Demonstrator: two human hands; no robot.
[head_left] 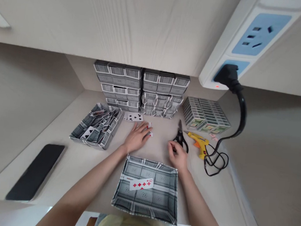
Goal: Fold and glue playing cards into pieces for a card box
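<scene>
My left hand point(137, 139) lies palm down on the desk, fingers spread. Small cut card pieces point(151, 134) with red marks sit at its fingertips. My right hand point(178, 157) is closed with curled fingers at the near handle of the black scissors point(180, 137); their blades point away from me. Closest to me stands an open box point(159, 198) made of grey-patterned playing cards. Inside it lies a cut strip of a six of diamonds point(141, 184). Beyond my left hand, a few black-suited playing cards point(135, 117) rest flat on the desk.
At left, a card-made tray point(107, 141) holds loose cards and scraps, with a black phone point(37, 171) nearer me. Stacked card boxes point(124, 80) line the back. At right are card packs point(205, 112) and a yellow glue gun point(200, 142) with its cord. A power strip point(224, 56) hangs above.
</scene>
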